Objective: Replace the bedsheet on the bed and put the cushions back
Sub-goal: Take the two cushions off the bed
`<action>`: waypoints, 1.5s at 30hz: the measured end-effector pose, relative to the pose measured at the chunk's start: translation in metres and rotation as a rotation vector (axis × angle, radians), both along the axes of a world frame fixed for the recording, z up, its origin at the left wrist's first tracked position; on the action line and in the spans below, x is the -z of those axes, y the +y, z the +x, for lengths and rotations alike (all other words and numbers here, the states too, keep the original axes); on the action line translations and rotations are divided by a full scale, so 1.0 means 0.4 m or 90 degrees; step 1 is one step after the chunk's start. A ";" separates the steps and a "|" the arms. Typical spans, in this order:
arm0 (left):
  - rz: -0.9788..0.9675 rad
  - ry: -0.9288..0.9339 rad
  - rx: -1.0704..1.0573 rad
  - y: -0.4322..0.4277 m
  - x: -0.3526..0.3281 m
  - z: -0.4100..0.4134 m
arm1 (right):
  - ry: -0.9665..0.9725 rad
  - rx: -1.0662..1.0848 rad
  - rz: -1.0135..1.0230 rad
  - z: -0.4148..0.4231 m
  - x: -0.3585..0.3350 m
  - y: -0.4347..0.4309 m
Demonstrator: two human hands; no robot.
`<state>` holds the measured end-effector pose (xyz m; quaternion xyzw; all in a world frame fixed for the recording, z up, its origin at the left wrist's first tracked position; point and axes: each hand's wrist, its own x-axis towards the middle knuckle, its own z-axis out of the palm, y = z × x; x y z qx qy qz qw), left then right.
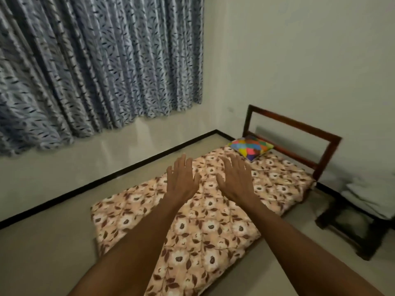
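A low bed (303, 184) runs from the lower middle to a dark wooden headboard (295, 129) at the right wall. A peach bedsheet (192, 227) with brown and white flowers covers it. One multicoloured patchwork cushion (251, 147) lies at the head end, near the headboard. Both arms reach forward over the bed. My left hand (181, 178) and my right hand (235, 176) are held side by side above the sheet, backs up, fingers straight and spread, holding nothing.
A blue leaf-patterned curtain (96, 67) hangs on the left wall. Pale floor (53, 242) with a black skirting line borders the bed's left side. A dark wooden stool (354, 227) at the right carries folded white cloth (372, 195).
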<state>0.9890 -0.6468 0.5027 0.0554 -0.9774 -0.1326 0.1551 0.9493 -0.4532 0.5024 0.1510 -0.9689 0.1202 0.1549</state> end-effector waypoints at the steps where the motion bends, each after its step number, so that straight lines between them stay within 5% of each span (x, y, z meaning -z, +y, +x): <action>1: -0.009 0.009 0.013 0.043 -0.010 -0.040 | 0.010 0.016 -0.005 -0.026 -0.014 0.048; 28: -0.005 -0.024 0.192 0.920 0.060 -1.093 | -0.013 0.164 -0.002 -0.912 -0.014 0.859; 45: 0.033 -0.070 0.033 1.343 0.078 -1.559 | -0.052 -0.010 0.041 -1.525 -0.015 1.315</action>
